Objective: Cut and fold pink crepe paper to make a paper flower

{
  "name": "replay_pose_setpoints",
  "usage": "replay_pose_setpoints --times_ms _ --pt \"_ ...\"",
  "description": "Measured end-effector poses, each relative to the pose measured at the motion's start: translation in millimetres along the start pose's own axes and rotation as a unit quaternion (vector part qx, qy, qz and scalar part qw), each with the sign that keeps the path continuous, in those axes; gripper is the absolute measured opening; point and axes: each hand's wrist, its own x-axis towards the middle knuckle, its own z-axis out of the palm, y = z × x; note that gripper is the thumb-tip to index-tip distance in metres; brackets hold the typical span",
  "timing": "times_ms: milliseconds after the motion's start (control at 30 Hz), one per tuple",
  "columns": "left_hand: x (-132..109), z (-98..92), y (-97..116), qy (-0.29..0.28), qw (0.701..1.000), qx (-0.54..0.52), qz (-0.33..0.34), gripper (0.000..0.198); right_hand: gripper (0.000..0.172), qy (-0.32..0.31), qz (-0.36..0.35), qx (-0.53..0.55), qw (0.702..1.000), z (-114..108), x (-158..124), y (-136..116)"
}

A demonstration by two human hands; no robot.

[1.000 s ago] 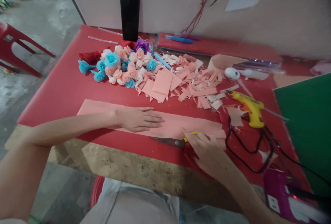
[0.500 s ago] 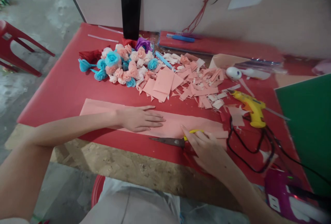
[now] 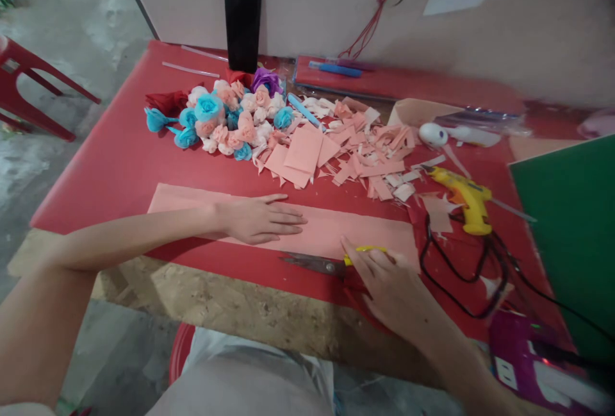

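A long strip of pink crepe paper [image 3: 317, 230] lies along the front of the red table. My left hand [image 3: 257, 219] rests flat on its middle, fingers stretched out. Over the strip's right end, my right hand [image 3: 384, 272] is closed around the yellow handle of a pair of scissors [image 3: 321, 265]. The dark blades are together and point left along the strip's near edge. My right index finger reaches out toward the paper. Part of the handle is hidden under my fingers.
Paper roses [image 3: 209, 108] in several colours are heaped behind the strip, beside pink paper scraps [image 3: 365, 153]. A yellow glue gun [image 3: 468, 201] with a black cord lies at right, near a green board [image 3: 571, 230]. A black phone [image 3: 243, 15] leans on the wall.
The strip's right end, curled up before, now lies flat. My right hand and the scissors have shifted slightly right. My left hand stays in place.
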Motion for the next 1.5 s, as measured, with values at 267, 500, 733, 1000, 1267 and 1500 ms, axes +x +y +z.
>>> replay_pose_setpoints --times_ms 267,500,733,1000,1267,1500 --pt "4 -0.4 2 -0.017 1.0 0.003 -0.016 0.046 0.077 0.004 0.007 0.003 1.0 1 10 -2" --pt "4 1.8 2 -0.008 1.0 0.017 -0.01 0.046 0.073 -0.008 0.008 0.03 0.999 5 18 -5" --pt "4 3.3 1 0.0 1.0 0.013 -0.009 0.045 0.068 0.021 -0.018 0.04 0.999 10 21 -4" --pt "4 0.2 1 0.018 1.0 0.009 0.0 0.046 0.065 0.068 -0.057 0.009 0.996 9 18 -3" --pt "-16 -12.2 3 -0.005 0.999 0.045 0.005 0.044 0.059 0.061 -0.043 -0.021 0.997 9 13 -4" --pt "-22 -6.0 4 -0.031 0.999 0.029 -0.018 0.046 0.061 0.013 0.0 -0.008 1.0 9 5 -8"
